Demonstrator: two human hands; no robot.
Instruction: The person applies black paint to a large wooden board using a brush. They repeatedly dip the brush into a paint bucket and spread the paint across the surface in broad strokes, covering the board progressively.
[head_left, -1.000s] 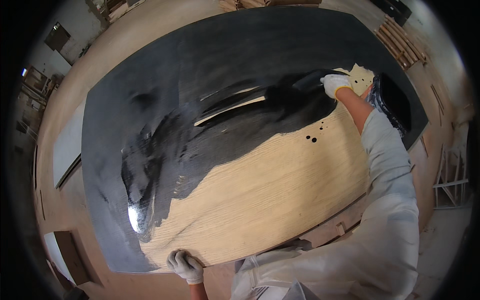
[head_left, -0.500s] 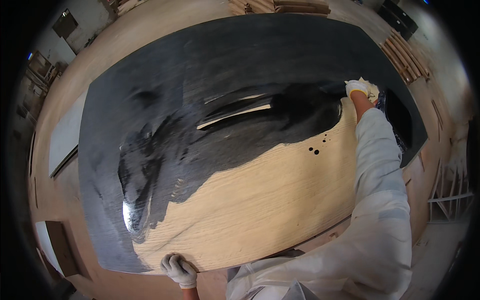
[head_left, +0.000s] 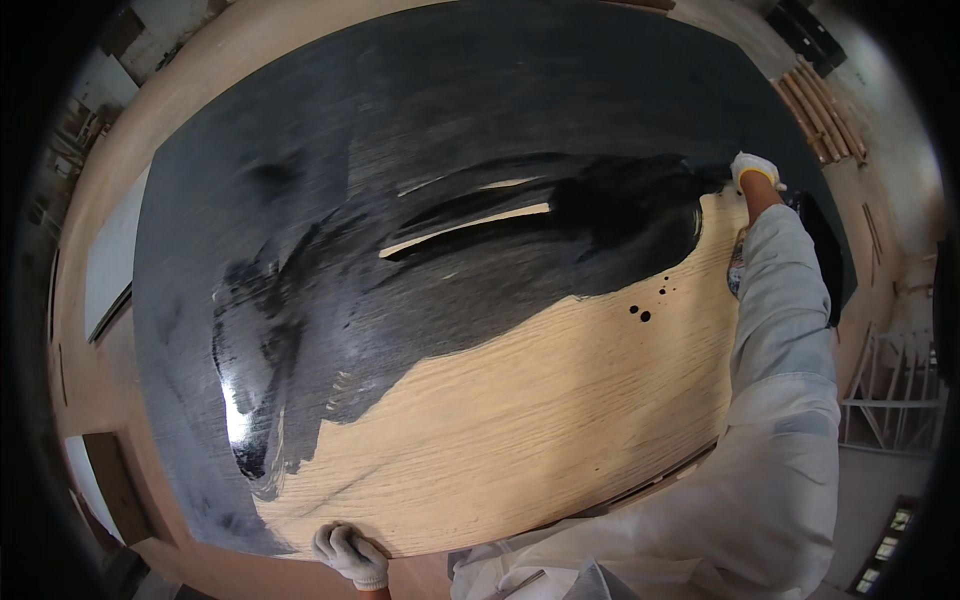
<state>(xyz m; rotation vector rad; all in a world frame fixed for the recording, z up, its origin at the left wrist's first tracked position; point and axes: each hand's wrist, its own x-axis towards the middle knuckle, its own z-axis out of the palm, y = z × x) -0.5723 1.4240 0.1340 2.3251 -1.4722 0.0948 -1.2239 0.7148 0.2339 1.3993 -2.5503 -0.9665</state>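
A large wooden board (head_left: pixel 520 400) lies before me, coated with wet-looking black stain (head_left: pixel 620 220) over its far and left parts. Pale grain shows bare on the near right. My right hand (head_left: pixel 757 172), in a white glove, is closed at the far right of the board, along the stain's edge. The cream rag it grips is almost hidden beneath it. At the near edge, lower left, my left gloved hand (head_left: pixel 347 555) has its bent fingers hooked over the board. A glossy black container (head_left: pixel 822 245) stands beside my right forearm, partly covered by the sleeve.
Black drops (head_left: pixel 640 313) dot the bare wood. A bundle of brown lengths (head_left: pixel 820 110) lies beyond the right corner, with a pale slatted frame (head_left: pixel 890 400) below it. Left of the board are a light panel (head_left: pixel 112 255) and a box-like piece (head_left: pixel 110 485).
My right hand has shifted right and turned, so the rag no longer shows plainly. The view has moved slightly, while my left hand stays at the board's near edge.
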